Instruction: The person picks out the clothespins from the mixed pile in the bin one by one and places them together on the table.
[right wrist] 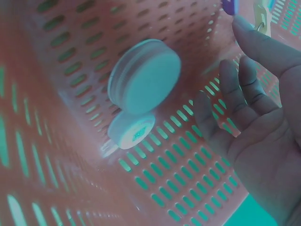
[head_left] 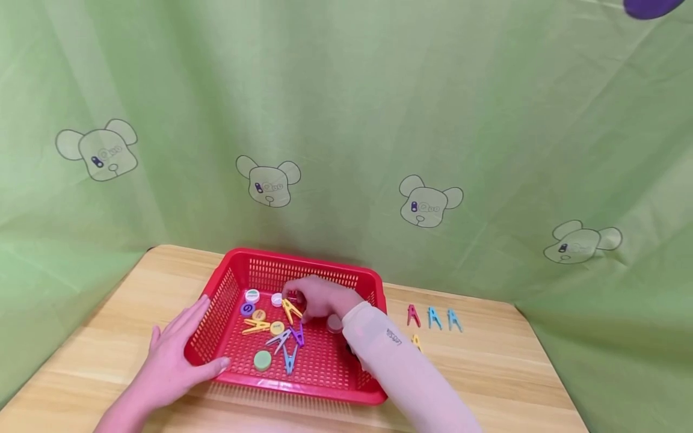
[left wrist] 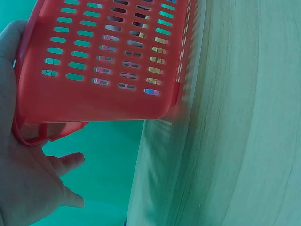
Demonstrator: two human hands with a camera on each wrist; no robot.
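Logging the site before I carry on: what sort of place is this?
Probably a screened-off work booth: printed cloth hangs behind and beside a wooden table, which bears a basket of clips and caps.

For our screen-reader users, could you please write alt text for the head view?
A person's right hand reaches into a red basket of clothespins and caps; the left hand touches its rim. Four more clothespins lie on the wooden table at right.
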